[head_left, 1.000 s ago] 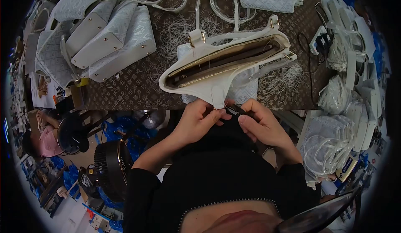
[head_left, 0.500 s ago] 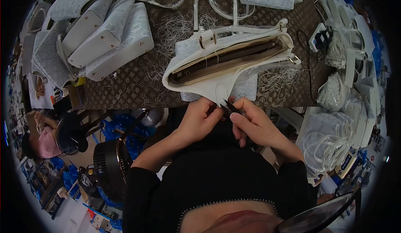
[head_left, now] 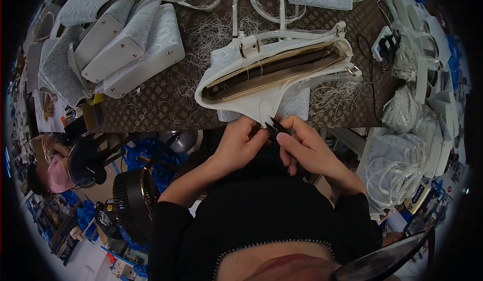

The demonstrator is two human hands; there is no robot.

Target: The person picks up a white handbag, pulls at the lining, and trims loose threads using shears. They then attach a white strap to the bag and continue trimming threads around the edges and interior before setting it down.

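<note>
A white handbag (head_left: 271,99) with a pale geometric pattern lies on the table edge in front of me. Its gold zip is undone and shows a brown lining. My left hand (head_left: 235,144) pinches the tip of the bag's white pointed end between thumb and fingers. Closed around small black thread snips (head_left: 275,126), my right hand (head_left: 308,149) is close beside the left, with the blades at that same tip. The fingers partly cover the snips, so I cannot see what lies between the blades.
Loose thread scraps (head_left: 329,102) lie on the brown patterned table (head_left: 151,112). Finished-looking white bags (head_left: 126,49) are heaped at the left, and more stand at the right (head_left: 397,160). A black fan (head_left: 132,198) stands at lower left. Another person in pink (head_left: 58,172) is further left.
The snips have turned slightly, and their blades shift around the bag's tip. Both hands stay almost in place, and the bag barely moves.
</note>
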